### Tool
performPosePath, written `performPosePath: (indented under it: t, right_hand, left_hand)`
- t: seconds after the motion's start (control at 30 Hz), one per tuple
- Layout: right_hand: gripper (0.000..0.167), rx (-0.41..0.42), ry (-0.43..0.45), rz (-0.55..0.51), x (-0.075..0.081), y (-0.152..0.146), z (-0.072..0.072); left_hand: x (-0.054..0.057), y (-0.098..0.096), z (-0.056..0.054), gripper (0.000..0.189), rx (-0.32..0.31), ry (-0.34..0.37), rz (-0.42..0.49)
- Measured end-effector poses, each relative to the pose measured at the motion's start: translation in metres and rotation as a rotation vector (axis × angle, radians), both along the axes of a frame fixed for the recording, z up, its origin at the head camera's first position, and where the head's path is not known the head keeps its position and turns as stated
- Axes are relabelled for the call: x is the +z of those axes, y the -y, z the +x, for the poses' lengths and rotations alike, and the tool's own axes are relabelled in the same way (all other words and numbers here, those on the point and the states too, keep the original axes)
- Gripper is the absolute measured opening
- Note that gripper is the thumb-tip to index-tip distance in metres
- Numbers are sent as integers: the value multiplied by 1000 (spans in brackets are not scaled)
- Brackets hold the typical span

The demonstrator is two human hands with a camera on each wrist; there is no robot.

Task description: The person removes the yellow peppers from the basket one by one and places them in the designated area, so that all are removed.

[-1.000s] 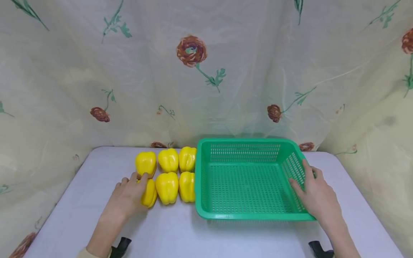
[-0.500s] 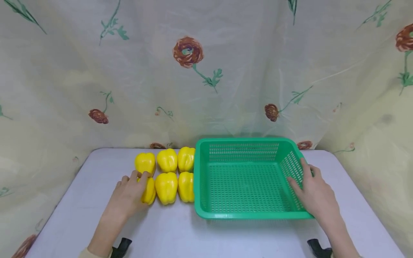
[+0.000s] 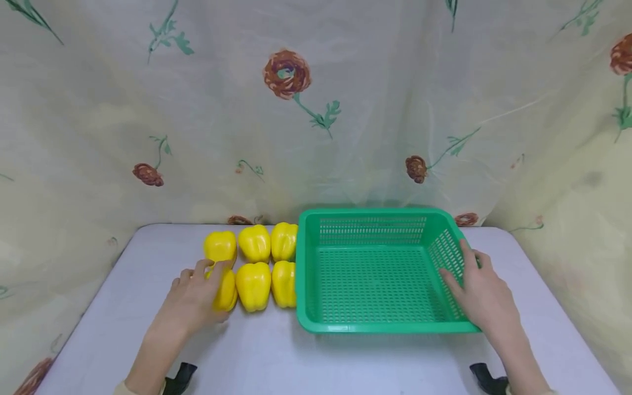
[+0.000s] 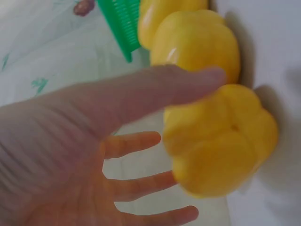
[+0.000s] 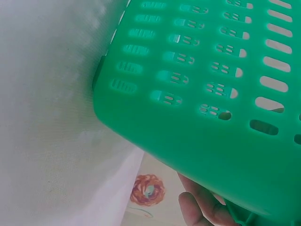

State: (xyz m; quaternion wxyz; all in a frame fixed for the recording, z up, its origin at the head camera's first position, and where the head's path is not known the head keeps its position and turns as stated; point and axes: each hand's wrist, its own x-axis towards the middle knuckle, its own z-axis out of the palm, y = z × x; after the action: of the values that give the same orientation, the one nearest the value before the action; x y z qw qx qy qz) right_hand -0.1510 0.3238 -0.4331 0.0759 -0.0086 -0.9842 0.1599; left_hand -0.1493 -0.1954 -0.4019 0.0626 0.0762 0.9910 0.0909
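Observation:
Six yellow bell peppers would be one block, but several show as two short rows; the front left bell pepper (image 3: pixel 226 292) lies nearest my left hand (image 3: pixel 187 302). In the left wrist view, the thumb stretches straight across this pepper (image 4: pixel 221 155), with the other fingers extended and spread along its far side. At the right, my right hand (image 3: pixel 486 299) grips the side of a green plastic basket (image 3: pixel 380 329), thumb inside and fingers outside. The right wrist view shows the slotted basket wall (image 5: pixel 211 155) close up, with fingertips (image 5: pixel 190 207) curled below it.
Other yellow peppers, such as the back middle one (image 3: pixel 254 244), stand against the basket's left side. A white-covered table (image 3: pixel 266 356) carries everything. Behind it hangs a floral curtain (image 3: pixel 365 109).
My left hand's fingers have spread a little and eased slightly left around the front left pepper. The right hand keeps its grip on the basket. The head view has shifted slightly.

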Motion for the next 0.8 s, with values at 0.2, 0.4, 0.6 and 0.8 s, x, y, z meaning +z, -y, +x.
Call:
performPosePath:
  t: [0.2, 0.4, 0.6, 0.8]
  right_hand:
    - [85, -2, -8, 4, -2, 2, 2]
    - [84, 0, -6, 11, -2, 2, 0]
    - [85, 3, 18, 13, -1, 1, -1]
    - [86, 12, 55, -32, 1, -3, -2]
  left_hand:
    - [8, 10, 11, 101, 66, -21, 27]
    - [9, 23, 20, 94, 79, -117, 0]
    - [5, 32, 21, 88, 101, -116, 5]
    - [4, 41, 22, 83, 106, -135, 9]
